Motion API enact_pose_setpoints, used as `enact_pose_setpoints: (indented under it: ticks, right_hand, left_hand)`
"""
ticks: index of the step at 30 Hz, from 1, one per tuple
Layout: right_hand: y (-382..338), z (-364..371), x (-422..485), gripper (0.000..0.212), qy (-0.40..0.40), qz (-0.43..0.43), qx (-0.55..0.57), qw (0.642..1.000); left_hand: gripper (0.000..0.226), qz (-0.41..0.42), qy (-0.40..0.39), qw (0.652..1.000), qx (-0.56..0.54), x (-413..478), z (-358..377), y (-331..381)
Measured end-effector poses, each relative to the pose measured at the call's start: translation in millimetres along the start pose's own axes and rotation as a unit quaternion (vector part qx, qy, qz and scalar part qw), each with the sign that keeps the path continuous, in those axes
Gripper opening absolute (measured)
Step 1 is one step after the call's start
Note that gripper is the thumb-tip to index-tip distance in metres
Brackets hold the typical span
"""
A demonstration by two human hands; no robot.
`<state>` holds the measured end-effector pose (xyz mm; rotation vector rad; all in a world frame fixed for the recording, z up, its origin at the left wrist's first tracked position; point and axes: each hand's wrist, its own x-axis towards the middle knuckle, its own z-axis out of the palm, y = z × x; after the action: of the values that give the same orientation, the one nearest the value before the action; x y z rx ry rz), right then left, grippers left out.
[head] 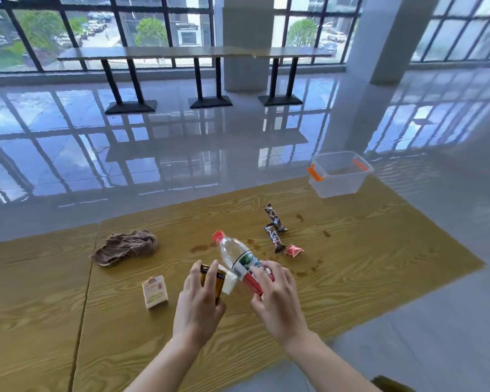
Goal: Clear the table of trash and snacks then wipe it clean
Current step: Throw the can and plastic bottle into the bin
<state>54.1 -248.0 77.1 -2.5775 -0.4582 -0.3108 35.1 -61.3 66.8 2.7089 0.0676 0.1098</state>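
Note:
On the wooden table my left hand grips a small gold and dark box. My right hand closes around the lower end of a clear plastic bottle with a red cap, which is tilted, cap pointing away. A white piece shows between the box and the bottle. A small white carton stands left of my left hand. Two dark snack bars and a red wrapper lie to the right. A brown cloth lies crumpled at the left. Brown stains dot the tabletop.
A clear plastic bin with orange handles stands at the table's far right corner. Beyond the table lies a shiny tiled floor, with a long counter on black legs by the windows and a pillar to the right.

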Motion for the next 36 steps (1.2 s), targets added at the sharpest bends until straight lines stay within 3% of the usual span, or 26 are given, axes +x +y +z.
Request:
enact_pose_setpoints:
  ticks: [7, 17, 27, 36]
  right_hand:
    - [36.9, -51.2, -56.9, 0.056, 0.097, 0.17, -0.05, 0.979]
    - [128.2, -125.3, -194.8, 0.052, 0.17, 0.378, -0.093, 0.905]
    - [260.8, -163.5, -297.7, 0.048, 0.144, 0.459, -0.092, 0.872]
    - [337.5, -145.4, -333.2, 0.049, 0.115, 0.513, -0.059, 0.848]
  left_hand:
    - [0.088, 0.178, -0.05, 0.982, -0.027, 15.0, 16.6, 69.1]
    - [0.084, 0.348, -0.14, 0.926, -0.046, -32.2, 93.6, 225.6]
    - [0.084, 0.354, -0.21, 0.911, -0.037, -85.9, 211.2, 357.0]
    - [0.079, 0.304, -0.274, 0.912, -0.027, -88.8, 302.7, 386.4]
